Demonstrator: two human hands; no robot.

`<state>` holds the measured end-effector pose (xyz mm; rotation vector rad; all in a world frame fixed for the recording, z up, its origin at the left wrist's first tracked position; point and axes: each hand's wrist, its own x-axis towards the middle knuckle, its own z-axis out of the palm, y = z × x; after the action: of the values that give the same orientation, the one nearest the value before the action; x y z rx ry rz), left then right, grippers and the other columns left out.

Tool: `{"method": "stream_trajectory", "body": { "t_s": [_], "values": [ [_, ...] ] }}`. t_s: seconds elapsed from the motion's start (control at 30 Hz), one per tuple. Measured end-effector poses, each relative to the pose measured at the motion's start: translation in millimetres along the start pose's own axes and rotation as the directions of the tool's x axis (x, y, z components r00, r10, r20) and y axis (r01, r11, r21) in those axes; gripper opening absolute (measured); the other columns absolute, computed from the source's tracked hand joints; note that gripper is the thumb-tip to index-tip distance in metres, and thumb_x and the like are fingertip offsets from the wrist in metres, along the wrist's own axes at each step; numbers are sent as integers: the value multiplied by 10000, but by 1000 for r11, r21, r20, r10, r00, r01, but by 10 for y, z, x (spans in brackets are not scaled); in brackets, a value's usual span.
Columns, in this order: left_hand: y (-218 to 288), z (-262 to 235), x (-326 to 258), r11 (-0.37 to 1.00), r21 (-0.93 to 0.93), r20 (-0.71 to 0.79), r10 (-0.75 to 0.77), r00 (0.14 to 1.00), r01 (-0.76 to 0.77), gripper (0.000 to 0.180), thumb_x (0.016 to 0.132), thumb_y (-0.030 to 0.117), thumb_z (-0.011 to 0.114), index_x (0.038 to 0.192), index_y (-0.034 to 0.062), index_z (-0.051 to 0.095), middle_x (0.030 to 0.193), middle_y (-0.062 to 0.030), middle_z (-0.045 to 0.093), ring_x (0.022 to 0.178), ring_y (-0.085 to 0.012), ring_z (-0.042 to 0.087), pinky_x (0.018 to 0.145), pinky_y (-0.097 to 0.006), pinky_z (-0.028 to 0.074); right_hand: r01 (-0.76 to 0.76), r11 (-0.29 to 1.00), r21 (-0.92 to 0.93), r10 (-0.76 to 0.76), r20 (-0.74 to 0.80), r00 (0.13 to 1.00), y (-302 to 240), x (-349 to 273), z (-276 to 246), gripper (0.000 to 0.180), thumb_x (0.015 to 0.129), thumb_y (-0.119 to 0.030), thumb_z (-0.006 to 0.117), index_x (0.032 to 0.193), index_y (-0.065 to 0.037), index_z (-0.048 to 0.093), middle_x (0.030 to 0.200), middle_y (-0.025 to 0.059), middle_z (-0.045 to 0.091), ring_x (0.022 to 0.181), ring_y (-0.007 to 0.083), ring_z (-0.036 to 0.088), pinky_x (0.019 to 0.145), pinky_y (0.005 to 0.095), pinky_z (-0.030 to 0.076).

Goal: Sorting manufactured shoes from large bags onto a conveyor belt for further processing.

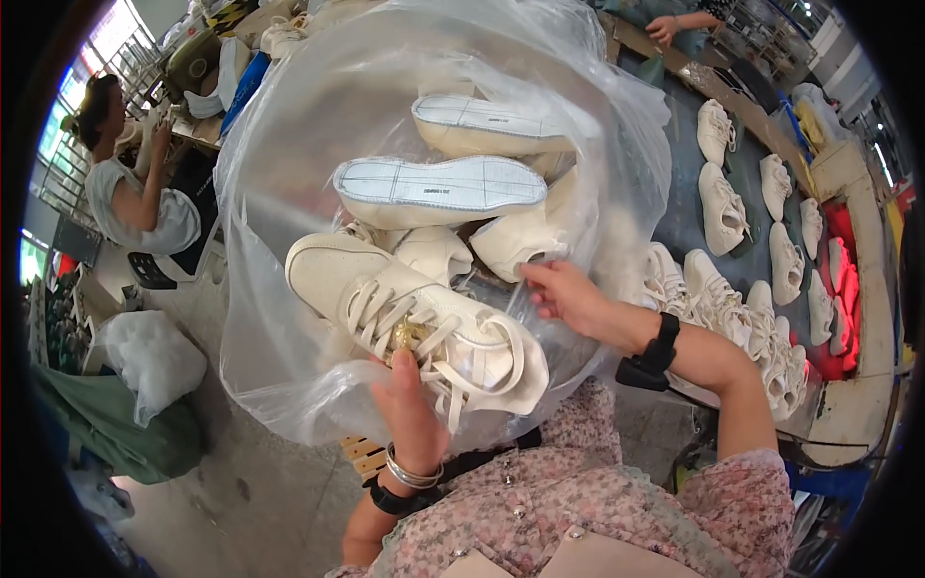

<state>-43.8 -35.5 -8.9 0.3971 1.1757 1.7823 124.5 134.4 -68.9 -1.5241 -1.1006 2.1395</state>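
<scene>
- One large clear plastic bag (289,173), held up in front of the person.
- Five cream sneakers inside it, as far as can be made out: one laced sneaker (414,323) nearest, two sole-up sneakers (438,188) above it, and two more partly hidden between them.
- Two hands at the bag: the left hand (409,400) and the right hand (564,294).
- Roughly a dozen cream sneakers on the conveyor surface (689,226) to the right; the near ones overlap too much for an exact count.
- One seated person (125,183) at far left, and one other worker's hand (665,27) at the top.
</scene>
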Motion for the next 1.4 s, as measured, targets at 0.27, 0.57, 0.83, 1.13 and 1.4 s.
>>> {"method": "stream_trajectory", "body": {
  "t_s": [0.27,0.57,0.83,1.13,1.4],
  "values": [
    [-125,-16,50,996,76,150,-67,986,56,542,972,444,362,1353,62,406,1321,-78,495,1191,-212,495,1019,-369,383,258,930,262,-267,-4,964,-343,-396,201,190,864,-243,626,866,-53,632,668,8,567,596,100,545,520,247,473],
    [-104,64,-245,549,691,439,198,876,-470,613,957,318,439,1454,28,229,1496,-124,256,1337,-264,320,1089,-404,302,252,898,362,-195,-187,963,238,-115,-130,176,812,-230,614,784,-56,628,759,20,594,663,108,561,675,296,519],
    [-91,229,-123,994,112,234,-28,972,2,531,965,390,422,1334,10,405,1261,-93,517,1114,-187,519,932,-331,436,294,951,95,-289,-66,955,304,284,90,419,773,-396,745,999,-57,646,892,18,614,794,124,530,640,279,428],
    [-107,186,20,985,73,28,157,987,-159,441,986,330,420,1277,0,449,1239,-83,538,1114,-183,536,963,-337,422,447,891,79,-442,-72,894,-260,-920,-236,451,829,-273,706,1129,42,582,1024,68,638,882,127,596,760,259,476],
    [-377,266,287,999,-36,-16,16,1000,-16,477,948,179,524,1351,-7,349,1259,-92,510,1081,-167,535,955,-331,426,502,621,-602,-366,344,865,-969,-2699,-1266,632,529,-266,908,1025,23,644,867,83,691,773,105,628,699,255,499]
  ]
}}
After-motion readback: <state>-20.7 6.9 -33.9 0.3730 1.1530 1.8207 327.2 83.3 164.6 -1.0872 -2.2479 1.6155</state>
